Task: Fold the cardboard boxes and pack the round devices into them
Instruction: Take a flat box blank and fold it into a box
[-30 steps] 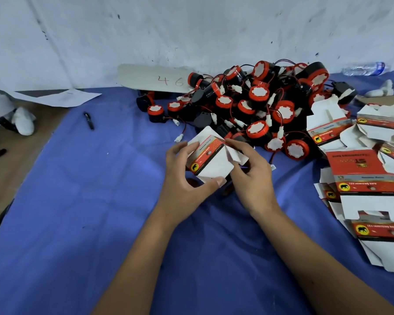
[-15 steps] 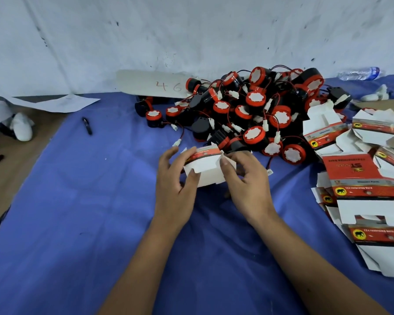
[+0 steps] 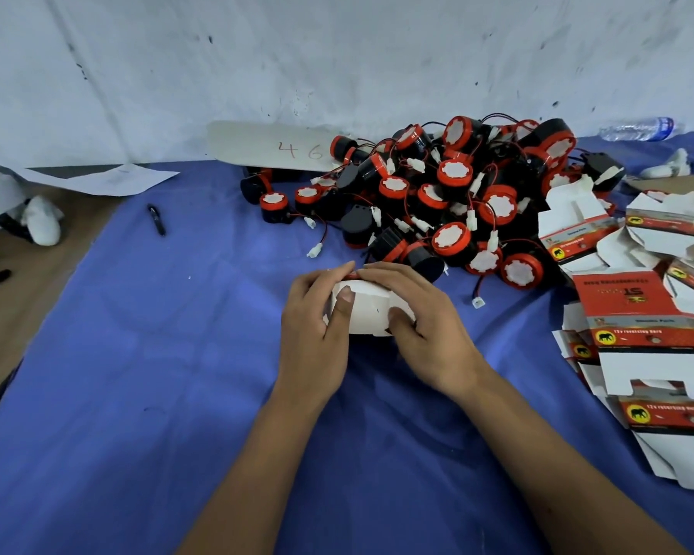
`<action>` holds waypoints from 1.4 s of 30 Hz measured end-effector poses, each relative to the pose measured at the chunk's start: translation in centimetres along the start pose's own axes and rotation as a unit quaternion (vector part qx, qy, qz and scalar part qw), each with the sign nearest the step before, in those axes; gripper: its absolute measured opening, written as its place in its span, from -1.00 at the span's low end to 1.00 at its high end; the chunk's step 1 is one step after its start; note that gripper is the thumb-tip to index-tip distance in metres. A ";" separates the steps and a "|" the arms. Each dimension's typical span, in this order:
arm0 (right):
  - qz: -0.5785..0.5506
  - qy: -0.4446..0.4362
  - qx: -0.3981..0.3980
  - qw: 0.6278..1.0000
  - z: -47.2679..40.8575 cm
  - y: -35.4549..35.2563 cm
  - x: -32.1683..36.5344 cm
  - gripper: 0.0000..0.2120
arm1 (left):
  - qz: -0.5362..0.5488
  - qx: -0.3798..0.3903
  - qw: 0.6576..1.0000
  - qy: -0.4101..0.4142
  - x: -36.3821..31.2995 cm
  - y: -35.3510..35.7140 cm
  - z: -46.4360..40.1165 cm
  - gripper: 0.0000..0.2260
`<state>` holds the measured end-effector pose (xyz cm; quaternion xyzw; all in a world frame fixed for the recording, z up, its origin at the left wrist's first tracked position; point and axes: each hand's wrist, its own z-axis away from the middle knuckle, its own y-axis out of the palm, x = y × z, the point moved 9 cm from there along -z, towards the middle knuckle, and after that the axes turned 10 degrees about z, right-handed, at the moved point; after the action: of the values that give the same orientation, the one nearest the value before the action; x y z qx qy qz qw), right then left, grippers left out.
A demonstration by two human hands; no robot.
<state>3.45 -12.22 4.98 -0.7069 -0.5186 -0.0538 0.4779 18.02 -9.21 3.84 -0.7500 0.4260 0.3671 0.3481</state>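
A small cardboard box (image 3: 367,312), white face toward me with a red edge on top, sits between both hands above the blue cloth. My left hand (image 3: 317,326) grips its left side, thumb pressed on the white face. My right hand (image 3: 421,322) curls over its top and right side, thumb on the lower edge. Behind it lies a heap of round black devices with red rims and white caps (image 3: 449,198), wires and white plugs trailing. Flat unfolded red-and-white boxes (image 3: 650,326) are stacked at the right.
A blue cloth (image 3: 177,374) covers the table; bare brown tabletop (image 3: 9,298) shows at the left. A black pen (image 3: 157,220) lies at the left, a paper sheet (image 3: 109,180) and a white board marked "46" (image 3: 273,148) near the wall, a water bottle (image 3: 638,129) far right.
The box has been turned so its white face points at me, and both hands have closed round it and lowered it toward the cloth. The view has tilted down slightly.
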 end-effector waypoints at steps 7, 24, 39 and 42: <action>-0.020 0.004 0.097 0.995 0.6 0.5 -0.3 -0.31 | 0.048 -0.015 0.997 -0.051 0.7 -0.3 -0.1 -0.67; -0.014 0.127 -0.131 0.983 0.6 -2.4 -3.3 -0.54 | 0.082 0.120 0.989 -0.024 0.0 2.0 0.4 -0.50; 0.051 0.020 -0.167 0.984 0.3 -3.1 0.0 -0.89 | 0.016 0.005 0.999 0.031 -1.0 0.2 0.3 -0.57; 0.016 0.023 -0.155 0.988 0.2 -2.8 0.2 -0.92 | 0.000 -0.020 0.997 0.070 -1.8 -0.3 0.1 -0.63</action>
<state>1.20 -11.93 6.70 -0.7793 -0.4814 -0.1418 0.3752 17.64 -8.33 5.38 -0.7807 0.4422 0.3222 0.3019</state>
